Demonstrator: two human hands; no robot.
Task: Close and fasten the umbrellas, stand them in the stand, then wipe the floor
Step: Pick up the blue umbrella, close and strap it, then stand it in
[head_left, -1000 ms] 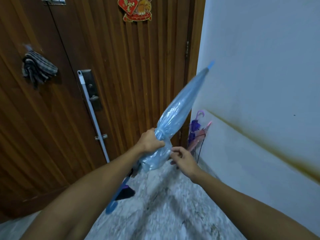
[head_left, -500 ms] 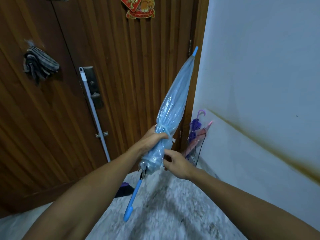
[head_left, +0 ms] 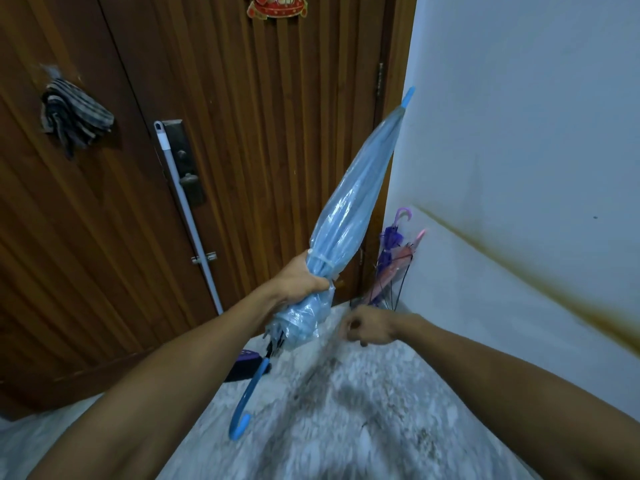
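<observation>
Brown wooden door (head_left: 242, 133) with vertical grooves fills the left and centre of the head view, meeting a pale blue wall (head_left: 519, 116) on the right; speckled grey floor (head_left: 346, 410) lies below.

A left hand (head_left: 299, 280) grips a closed, clear blue umbrella (head_left: 349, 216) around its gathered middle, fingers curled tight just below the white strap (head_left: 323, 263) that circles the canopy. It slants up to the right – blue tip (head_left: 408, 97) near the door's right edge, blue hooked handle (head_left: 247, 400) hanging low over the floor.

A right hand (head_left: 369, 325) hovers just right of the umbrella's lower folds, not touching them; its fingers are loosely curled and hold nothing that can be seen.

In the corner where door meets wall, a thin black wire stand (head_left: 393, 296) holds a purple umbrella (head_left: 391, 244) and a pink umbrella (head_left: 398, 265), both closed, handles up.

A pale mop pole (head_left: 188, 216) leans against the door by the dark lock plate (head_left: 185, 161). A striped cloth (head_left: 74, 117) hangs on the door's upper left – a red ornament (head_left: 277, 6) at its top edge.
</observation>
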